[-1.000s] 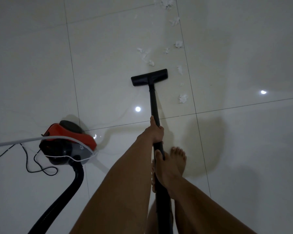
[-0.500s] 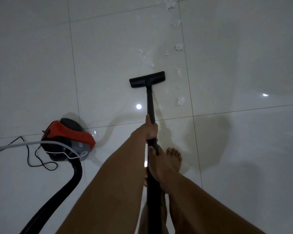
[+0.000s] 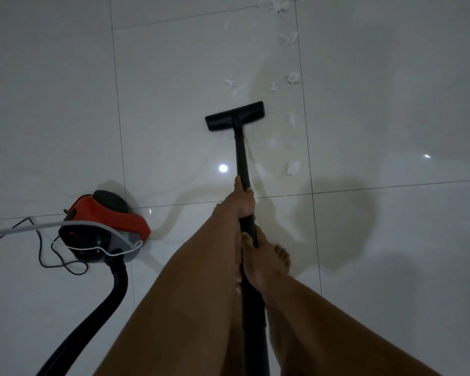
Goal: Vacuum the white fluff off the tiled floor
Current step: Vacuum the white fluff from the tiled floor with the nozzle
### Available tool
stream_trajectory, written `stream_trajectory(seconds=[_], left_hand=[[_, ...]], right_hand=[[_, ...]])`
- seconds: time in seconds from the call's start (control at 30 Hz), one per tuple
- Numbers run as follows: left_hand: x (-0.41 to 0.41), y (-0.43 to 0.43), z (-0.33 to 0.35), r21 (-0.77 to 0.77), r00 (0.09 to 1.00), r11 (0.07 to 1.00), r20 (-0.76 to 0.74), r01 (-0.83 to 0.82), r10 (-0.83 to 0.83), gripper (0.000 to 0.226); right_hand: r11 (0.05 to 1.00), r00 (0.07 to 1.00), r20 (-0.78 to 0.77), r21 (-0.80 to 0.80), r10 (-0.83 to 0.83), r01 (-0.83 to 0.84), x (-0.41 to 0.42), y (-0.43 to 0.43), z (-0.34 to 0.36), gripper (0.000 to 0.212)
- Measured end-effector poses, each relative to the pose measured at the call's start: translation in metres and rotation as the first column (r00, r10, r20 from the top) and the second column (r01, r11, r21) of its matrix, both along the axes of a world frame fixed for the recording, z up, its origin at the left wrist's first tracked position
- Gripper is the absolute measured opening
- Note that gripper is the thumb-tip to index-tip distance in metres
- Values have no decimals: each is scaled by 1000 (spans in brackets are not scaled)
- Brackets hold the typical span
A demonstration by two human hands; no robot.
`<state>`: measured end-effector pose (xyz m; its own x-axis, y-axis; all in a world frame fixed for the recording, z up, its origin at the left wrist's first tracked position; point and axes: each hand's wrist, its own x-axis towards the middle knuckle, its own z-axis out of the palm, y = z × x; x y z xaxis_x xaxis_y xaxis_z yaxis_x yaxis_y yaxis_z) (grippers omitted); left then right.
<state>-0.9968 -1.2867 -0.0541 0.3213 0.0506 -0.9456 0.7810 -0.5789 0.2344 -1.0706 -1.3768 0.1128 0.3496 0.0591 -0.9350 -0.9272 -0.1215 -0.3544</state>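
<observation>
Both hands grip the black wand (image 3: 242,158), left hand (image 3: 242,199) above right hand (image 3: 255,256), its floor head (image 3: 234,116) flat on the tiled floor (image 3: 391,240) just short of scattered white fluff (image 3: 293,167).

We find no text, brand or number that we can read. The vacuum cleaner (image 3: 105,229) carries a small pale marking on its grey front panel, beside the red cover, but it is too blurred to make out.
</observation>
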Motion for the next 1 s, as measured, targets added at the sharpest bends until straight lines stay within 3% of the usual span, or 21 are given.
stream_trajectory(seconds=[0.17, 0.4, 1.0], left_hand=[[21, 3, -6, -32, 1000, 999, 4, -6, 6, 69], [39, 17, -12, -2, 998, 998, 20, 65, -65, 68], [120, 35, -28, -16, 998, 998, 11, 66, -66, 69]], right_hand=[[998, 999, -29, 42, -39, 40, 5, 15, -22, 30], [994, 991, -88, 35, -103, 106, 29, 26, -10, 40], [984, 985, -61, 73, -159, 164, 96, 48, -43, 35]])
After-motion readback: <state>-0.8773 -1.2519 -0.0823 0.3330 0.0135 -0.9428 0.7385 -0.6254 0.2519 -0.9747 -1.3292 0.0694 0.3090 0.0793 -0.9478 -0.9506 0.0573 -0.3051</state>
